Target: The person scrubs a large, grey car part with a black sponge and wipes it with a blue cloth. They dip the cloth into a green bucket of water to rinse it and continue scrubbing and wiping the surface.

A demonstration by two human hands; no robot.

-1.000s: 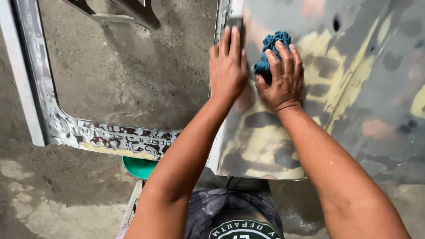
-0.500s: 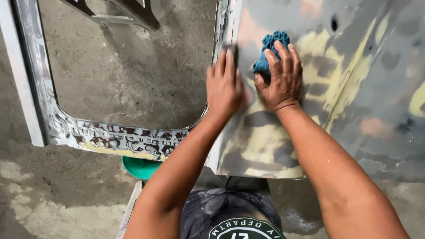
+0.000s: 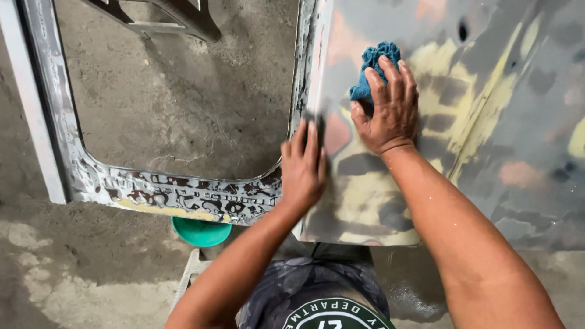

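1. A crumpled blue cloth (image 3: pixel 373 68) was seen pressed against the car door panel (image 3: pixel 487 122), near the panel's upper left part, just right of the window opening's edge.
2. The cloth was held down by the right hand (image 3: pixel 385 109), whose fingers (image 3: pixel 396 79) were curled over it from below, so that only its upper folds showed.
3. The left hand (image 3: pixel 303 167) was laid flat on the panel's left edge, below and left of the right hand; its fingers (image 3: pixel 312 143) were stretched out and kept close together, closed around nothing (a dark, blurred patch showed just above the fingertips, and whether it was something pressed beneath them could not be told).
4. The panel was found to be sanded in patches of grey, yellow and pink, with a small dark hole near its top.
5. The window frame (image 3: pixel 170 192) was seen left of the panel, its metal mottled with flaking dark spots.
6. A green bowl-like container (image 3: pixel 201 231) was partly hidden under the frame's lower bar.
7. The concrete floor (image 3: pixel 170 103) was visible through the window opening and around the door.
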